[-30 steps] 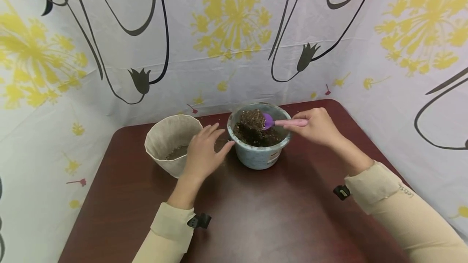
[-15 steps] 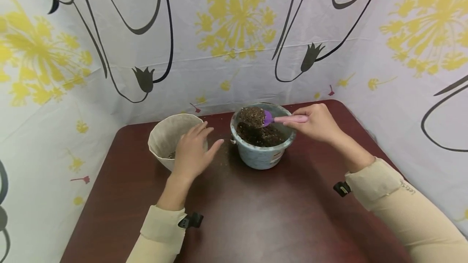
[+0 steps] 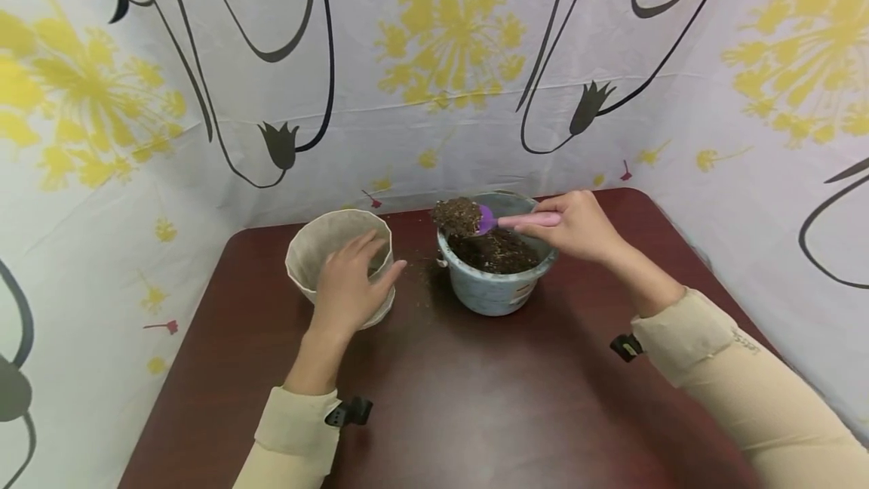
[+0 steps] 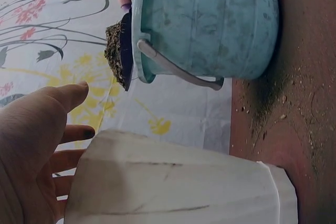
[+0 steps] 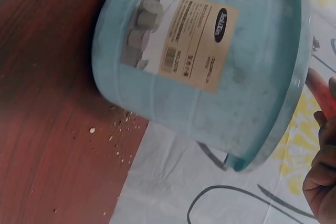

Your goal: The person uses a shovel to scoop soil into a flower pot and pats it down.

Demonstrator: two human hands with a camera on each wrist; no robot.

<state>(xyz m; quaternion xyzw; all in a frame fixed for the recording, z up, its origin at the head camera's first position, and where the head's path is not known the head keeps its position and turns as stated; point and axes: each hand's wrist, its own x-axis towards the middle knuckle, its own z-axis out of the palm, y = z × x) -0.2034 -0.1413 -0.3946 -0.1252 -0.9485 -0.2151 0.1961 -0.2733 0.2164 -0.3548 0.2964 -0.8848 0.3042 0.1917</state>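
My right hand (image 3: 580,225) grips the pink handle of a small garden trowel (image 3: 486,219), its purple blade heaped with dark soil (image 3: 456,216). The loaded blade hangs over the left rim of a light blue bucket (image 3: 490,293), which has soil inside. To the left stands a white pot (image 3: 308,244) with an uneven rim. My left hand (image 3: 346,289) is at the pot's near right side, thumb held out and fingers spread over the rim. In the left wrist view, the pot's wall (image 4: 157,182) partly hides those fingers; whether they touch it I cannot tell.
The pot and bucket stand near the back of a dark red-brown table (image 3: 448,398). Soil crumbs (image 4: 283,114) lie on the table between them. A patterned curtain (image 3: 434,149) rises behind and along both sides. The bucket's grey bail (image 4: 178,69) hangs down its side.
My right hand has lifted the soil-filled trowel and carried it left, from inside the bucket to over its rim. My left hand has drawn left, away from the bucket, to the pot.
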